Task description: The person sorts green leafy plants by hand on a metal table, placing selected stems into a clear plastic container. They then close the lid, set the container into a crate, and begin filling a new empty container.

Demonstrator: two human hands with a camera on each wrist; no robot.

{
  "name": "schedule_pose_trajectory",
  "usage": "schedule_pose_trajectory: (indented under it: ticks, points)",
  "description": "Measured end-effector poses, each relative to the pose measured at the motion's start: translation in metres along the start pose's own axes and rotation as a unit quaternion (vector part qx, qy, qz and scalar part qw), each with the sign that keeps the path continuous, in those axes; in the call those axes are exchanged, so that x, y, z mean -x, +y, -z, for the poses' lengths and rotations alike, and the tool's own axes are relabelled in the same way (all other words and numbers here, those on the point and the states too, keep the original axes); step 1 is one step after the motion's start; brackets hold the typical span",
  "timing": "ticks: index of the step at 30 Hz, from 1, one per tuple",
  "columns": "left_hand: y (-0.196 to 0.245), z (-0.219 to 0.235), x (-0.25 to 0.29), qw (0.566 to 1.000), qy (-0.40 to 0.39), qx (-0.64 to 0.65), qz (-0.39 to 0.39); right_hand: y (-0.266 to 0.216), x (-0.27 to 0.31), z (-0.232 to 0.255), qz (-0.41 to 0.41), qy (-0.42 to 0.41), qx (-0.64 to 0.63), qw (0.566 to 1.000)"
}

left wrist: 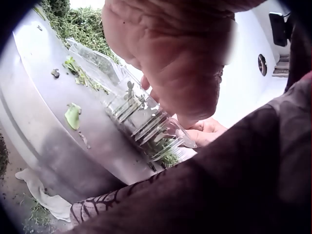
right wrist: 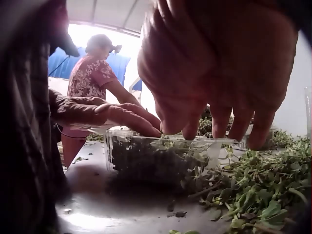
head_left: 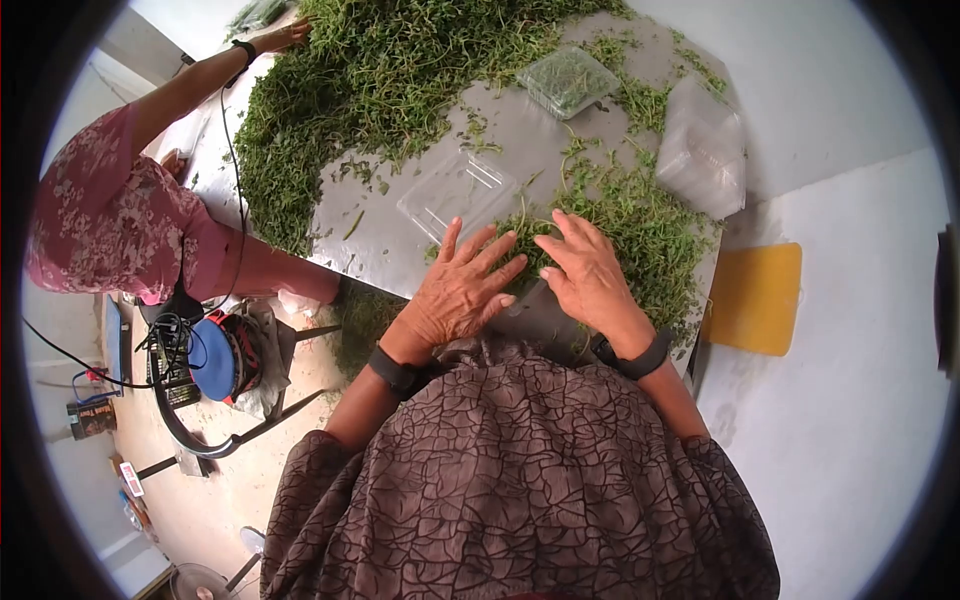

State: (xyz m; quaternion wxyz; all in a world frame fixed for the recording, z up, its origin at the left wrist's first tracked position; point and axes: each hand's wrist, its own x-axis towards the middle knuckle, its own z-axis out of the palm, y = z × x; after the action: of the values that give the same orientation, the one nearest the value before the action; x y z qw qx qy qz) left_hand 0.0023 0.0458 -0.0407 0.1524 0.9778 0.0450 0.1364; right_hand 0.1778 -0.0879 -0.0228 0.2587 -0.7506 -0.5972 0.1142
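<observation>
Both hands are over a clear plastic clamshell box (right wrist: pixel 141 156) on the metal table, its lid (head_left: pixel 450 200) folded back. Green leafy sprigs (right wrist: pixel 190 161) show inside it in the right wrist view. My left hand (head_left: pixel 455 295) reaches in from the left with fingers spread and fairly straight, fingertips at the box's rim. From the right, my right hand (head_left: pixel 592 285) points its extended fingers down at the greens in the box. The left wrist view shows the ribbed box wall (left wrist: pixel 141 117) below the left palm (left wrist: pixel 170 63).
Loose greens (head_left: pixel 640 230) lie right of the box, and a large heap (head_left: pixel 400 70) covers the far left. A closed box of greens (head_left: pixel 567 82) and clear plastic packaging (head_left: pixel 703 150) stand farther back. Another person (head_left: pixel 120 210) works at left, near a blue-seated stool (head_left: pixel 212 360).
</observation>
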Motion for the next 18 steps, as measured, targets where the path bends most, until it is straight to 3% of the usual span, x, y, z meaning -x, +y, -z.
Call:
schedule_pose_trajectory:
  ticks: [4, 10, 18]
  points:
    - [0.001, 0.0, -0.005, 0.998, -0.005, -0.045, 0.043, 0.007, -0.001, -0.009, 0.045, 0.017, 0.05, 0.998]
    - [0.001, 0.007, -0.01, 0.996, -0.025, -0.049, 0.076, 0.01, -0.001, -0.006, 0.029, 0.014, 0.058, 0.998]
    - [0.006, 0.014, -0.026, 0.999, 0.008, -0.002, 0.037, 0.001, -0.008, -0.003, 0.077, 0.052, 0.025, 0.995]
